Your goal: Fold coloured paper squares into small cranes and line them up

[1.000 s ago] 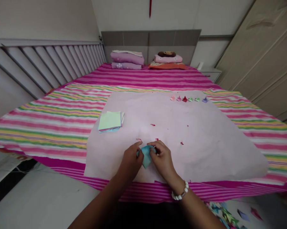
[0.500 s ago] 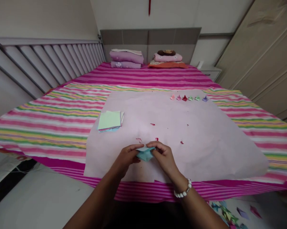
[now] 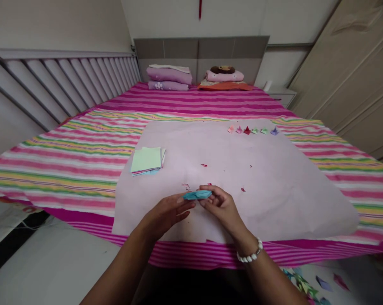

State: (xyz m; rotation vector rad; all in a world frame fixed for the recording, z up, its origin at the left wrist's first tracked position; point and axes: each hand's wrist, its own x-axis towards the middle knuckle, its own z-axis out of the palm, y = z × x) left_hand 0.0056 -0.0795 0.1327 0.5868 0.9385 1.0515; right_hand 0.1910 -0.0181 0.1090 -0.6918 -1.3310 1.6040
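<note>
Both my hands hold a small folded blue paper piece point(image 3: 197, 194) just above a large pale pink sheet point(image 3: 274, 190) spread on the striped bed. My left hand point(image 3: 169, 212) pinches its left end with fingertips. My right hand point(image 3: 221, 204), with a white bead bracelet on the wrist, pinches its right end. The piece is seen edge-on, flat and narrow.
A stack of coloured square papers point(image 3: 146, 161) lies to the left on the sheet. A row of small folded paper figures point(image 3: 251, 130) stands at the sheet's far edge. Tiny red scraps point(image 3: 204, 165) dot the middle. Folded bedding point(image 3: 169, 78) lies by the headboard. More folded papers point(image 3: 302, 288) lie on the floor.
The blue paper was held face-up with a point hanging down; it has been turned and flattened so it shows edge-on, and both hands have lifted slightly away from me.
</note>
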